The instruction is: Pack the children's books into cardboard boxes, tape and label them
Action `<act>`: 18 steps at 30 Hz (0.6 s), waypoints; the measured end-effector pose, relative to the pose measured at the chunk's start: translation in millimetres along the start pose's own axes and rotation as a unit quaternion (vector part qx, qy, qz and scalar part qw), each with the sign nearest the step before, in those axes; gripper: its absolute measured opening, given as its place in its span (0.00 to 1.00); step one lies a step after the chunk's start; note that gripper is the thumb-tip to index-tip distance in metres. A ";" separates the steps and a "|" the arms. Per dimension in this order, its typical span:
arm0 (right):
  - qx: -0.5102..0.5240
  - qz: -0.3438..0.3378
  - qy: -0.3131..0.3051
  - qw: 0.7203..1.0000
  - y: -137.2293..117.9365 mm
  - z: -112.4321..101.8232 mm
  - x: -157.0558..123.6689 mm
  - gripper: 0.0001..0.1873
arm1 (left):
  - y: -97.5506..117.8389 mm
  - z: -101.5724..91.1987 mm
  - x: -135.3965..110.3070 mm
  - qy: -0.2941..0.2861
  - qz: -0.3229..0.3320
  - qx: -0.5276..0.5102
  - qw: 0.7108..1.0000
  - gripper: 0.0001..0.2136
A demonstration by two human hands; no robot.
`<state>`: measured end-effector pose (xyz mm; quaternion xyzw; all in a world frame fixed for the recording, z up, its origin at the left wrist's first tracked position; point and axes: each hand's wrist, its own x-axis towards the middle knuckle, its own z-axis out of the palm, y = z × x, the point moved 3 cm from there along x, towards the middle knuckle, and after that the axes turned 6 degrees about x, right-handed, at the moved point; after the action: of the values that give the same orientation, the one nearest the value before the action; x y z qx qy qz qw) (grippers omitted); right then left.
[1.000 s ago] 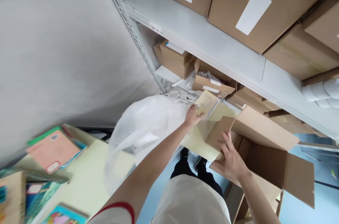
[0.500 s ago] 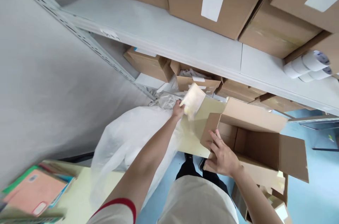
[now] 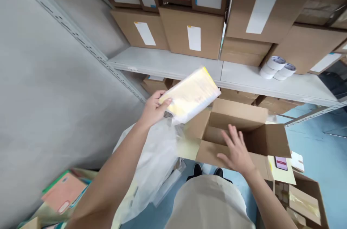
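Observation:
My left hand (image 3: pixel 156 108) grips one end of a pale yellow and white packet (image 3: pixel 192 95), wrapped in what looks like clear plastic; the thumb lies on top. It is raised to the left of an open cardboard box (image 3: pixel 238 113), whose flaps are folded outward. Over the near side of that box hovers my right hand (image 3: pixel 235 149), fingers spread and holding nothing. Whether it touches the near flap I cannot tell. The part of the box interior that shows is bare cardboard. Below my left hand lies a big white plastic bag (image 3: pixel 151 160).
Ahead stands a metal shelf (image 3: pixel 195 64) with labelled cartons (image 3: pixel 192 34) and rolls of tape (image 3: pixel 275 66). A phone (image 3: pixel 281 163) lies right of the box. Lower right is a carton (image 3: pixel 311 185) holding smaller boxes. Coloured folders (image 3: pixel 65 191) sit lower left.
My left hand has lifted the packet up and nearer to me. My right hand has come off the box's left flap and spread over its near side. The view has tilted upward.

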<state>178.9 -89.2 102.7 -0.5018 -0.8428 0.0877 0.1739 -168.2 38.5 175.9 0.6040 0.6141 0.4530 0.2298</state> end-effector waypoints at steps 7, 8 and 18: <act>-0.073 0.336 0.062 0.937 119.1 -33.1 -107.3 0.60 | 99.5 112.7 -28.3 -0.219 0.096 0.063 0.969 0.14; -0.046 0.345 0.040 0.937 127.3 -25.8 -114.0 0.61 | 100.5 135.7 -31.1 -0.253 0.093 0.080 0.960 0.13; 0.074 0.340 0.017 0.937 141.2 2.7 -125.9 0.58 | 49.2 267.4 -69.2 -0.423 0.009 0.194 0.885 0.10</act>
<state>347.9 -131.5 28.9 -0.7456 -0.6100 0.1950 0.1842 91.3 40.4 69.1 0.7764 0.5288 0.0290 0.3418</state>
